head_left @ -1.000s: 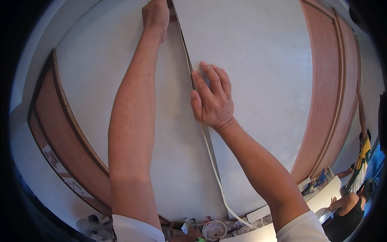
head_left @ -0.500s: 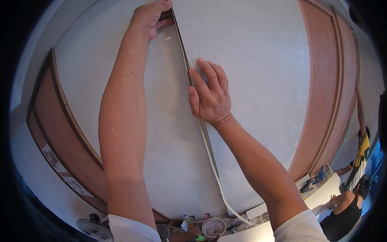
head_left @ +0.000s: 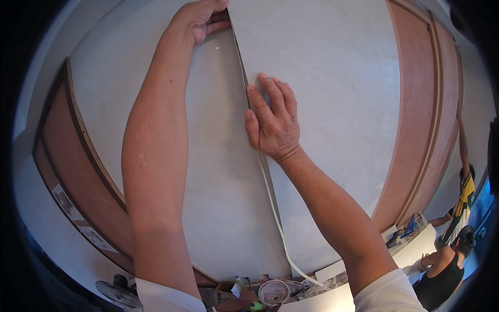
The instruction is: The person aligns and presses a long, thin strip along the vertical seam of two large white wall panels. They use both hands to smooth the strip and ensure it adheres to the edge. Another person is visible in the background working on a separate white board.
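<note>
Pale sheet: the broad, light-grey sheet (head_left: 332, 114) fills the middle-right of what I see, its left edge running at a slant down the middle, beside a second pale surface (head_left: 213, 156).
Seam: a thin dark line (head_left: 239, 53) marks that edge between the 2 hands.
Narrow strip: a cream-coloured strip (head_left: 274, 208) trails along the seam from under the right hand, then curves off to the right near the bottom.
Right hand: the hand (head_left: 276, 122) lies on the sheet with its fingers stretched out and released, the thumb and forefinger right by the seam.
Left hand: the hand (head_left: 195, 22) is up at the top of the seam, fingers bent and reaching to the edge; I cannot tell whether they grip it.
Wood: reddish-brown panels stand on 2 sides, a tall panel (head_left: 413, 104) at right and a framed panel (head_left: 86, 161) at left.
Low down: a fan (head_left: 118, 294) is at the lower left; nearer the middle are a bottle (head_left: 240, 283) and a round, white-rimmed container (head_left: 274, 293).
Others: 2 people are at far right, a person in yellow (head_left: 468, 190) with an arm raised and a person in black (head_left: 442, 286) below.
</note>
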Demonstrator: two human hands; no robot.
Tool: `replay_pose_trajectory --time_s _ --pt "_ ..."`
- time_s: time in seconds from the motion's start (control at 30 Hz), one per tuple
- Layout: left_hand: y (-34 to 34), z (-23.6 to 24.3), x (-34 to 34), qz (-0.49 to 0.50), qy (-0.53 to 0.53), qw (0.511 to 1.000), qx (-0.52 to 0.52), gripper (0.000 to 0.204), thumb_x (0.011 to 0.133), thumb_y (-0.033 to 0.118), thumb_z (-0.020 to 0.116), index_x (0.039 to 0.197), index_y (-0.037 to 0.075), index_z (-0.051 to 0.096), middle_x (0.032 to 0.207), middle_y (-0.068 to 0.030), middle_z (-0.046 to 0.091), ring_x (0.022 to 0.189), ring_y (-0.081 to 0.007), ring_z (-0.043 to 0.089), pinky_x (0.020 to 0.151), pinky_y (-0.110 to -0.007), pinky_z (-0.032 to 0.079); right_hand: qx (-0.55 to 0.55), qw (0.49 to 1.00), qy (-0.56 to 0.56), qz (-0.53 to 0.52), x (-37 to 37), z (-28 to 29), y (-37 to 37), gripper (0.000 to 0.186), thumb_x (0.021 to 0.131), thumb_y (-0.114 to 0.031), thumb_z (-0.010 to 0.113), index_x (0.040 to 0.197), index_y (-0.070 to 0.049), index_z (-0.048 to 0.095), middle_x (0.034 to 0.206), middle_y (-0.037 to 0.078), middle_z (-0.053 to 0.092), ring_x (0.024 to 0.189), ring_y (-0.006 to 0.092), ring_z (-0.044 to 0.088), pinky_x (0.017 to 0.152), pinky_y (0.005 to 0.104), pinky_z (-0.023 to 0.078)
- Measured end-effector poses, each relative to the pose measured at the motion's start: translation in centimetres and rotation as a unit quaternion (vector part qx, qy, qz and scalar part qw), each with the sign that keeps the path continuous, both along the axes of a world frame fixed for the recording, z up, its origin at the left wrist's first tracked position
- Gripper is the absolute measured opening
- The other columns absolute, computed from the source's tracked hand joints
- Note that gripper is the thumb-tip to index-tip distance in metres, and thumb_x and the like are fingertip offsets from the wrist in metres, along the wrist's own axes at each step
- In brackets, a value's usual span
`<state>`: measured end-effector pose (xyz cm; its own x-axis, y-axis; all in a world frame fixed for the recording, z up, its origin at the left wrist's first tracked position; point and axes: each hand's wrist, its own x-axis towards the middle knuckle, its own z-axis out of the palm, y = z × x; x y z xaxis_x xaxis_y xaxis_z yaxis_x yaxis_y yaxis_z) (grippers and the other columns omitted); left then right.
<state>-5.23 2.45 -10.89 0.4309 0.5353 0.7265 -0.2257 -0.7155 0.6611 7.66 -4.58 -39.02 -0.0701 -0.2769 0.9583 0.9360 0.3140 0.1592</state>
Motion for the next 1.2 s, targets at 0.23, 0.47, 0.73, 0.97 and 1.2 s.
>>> replay_pose_trajectory --time_s 0.23,0.47,0.73,0.97,1.2 --pt "0.3 -0.3 -0.1 -0.021 0.000 1.000 0.006 0.025 0.096 0.020 0.073 0.113 0.003 0.068 0.114 -0.0097 0.070 0.110 -0.0231 0.066 0.102 -0.038 0.055 -0.002 1.000 0.001 -0.003 0.1 0.0 0.1 0.043 0.088 -0.021 0.060 0.128 -0.005 0.066 0.143 0.020 0.054 0.132 0.0370 0.051 0.116 0.0499 0.034" --pt "-0.3 -0.7 -0.7 -0.040 0.002 0.999 0.002 0.029 0.095 0.021 0.074 0.116 0.002 0.067 0.117 -0.0101 0.069 0.113 -0.0235 0.065 0.104 -0.040 0.054 0.007 1.000 -0.007 -0.007 0.0 0.1 0.3 0.045 0.086 -0.022 0.062 0.126 -0.003 0.066 0.142 0.022 0.054 0.130 0.0389 0.051 0.114 0.0530 0.037" --pt "-0.5 -0.1 0.9 0.031 -0.010 0.999 -0.019 0.027 0.094 0.019 0.076 0.113 0.002 0.067 0.116 -0.0116 0.069 0.110 -0.0243 0.066 0.101 -0.039 0.055 -0.005 1.000 0.001 -0.001 0.4 -0.2 0.0 0.043 0.089 -0.020 0.060 0.129 -0.004 0.066 0.143 0.021 0.055 0.131 0.0383 0.051 0.116 0.0506 0.034" --pt "-1.7 0.3 0.0 0.010 0.024 1.000 0.002 0.032 0.094 0.021 0.075 0.117 0.000 0.066 0.116 -0.0121 0.070 0.112 -0.0251 0.066 0.100 -0.039 0.055 0.001 1.000 -0.005 -0.010 0.9 -0.1 0.1 0.043 0.089 -0.021 0.059 0.128 -0.004 0.066 0.143 0.021 0.055 0.130 0.0384 0.052 0.116 0.0507 0.034" --pt "-3.6 1.0 1.4 0.087 -0.055 0.994 0.036 0.019 0.098 0.014 0.065 0.106 -0.004 0.068 0.098 -0.0160 0.073 0.083 -0.0276 0.072 0.074 -0.043 0.061 0.009 1.000 -0.009 -0.011 0.9 -0.4 0.3 0.045 0.087 -0.023 0.061 0.127 -0.003 0.065 0.142 0.023 0.054 0.129 0.0399 0.052 0.113 0.0538 0.038"
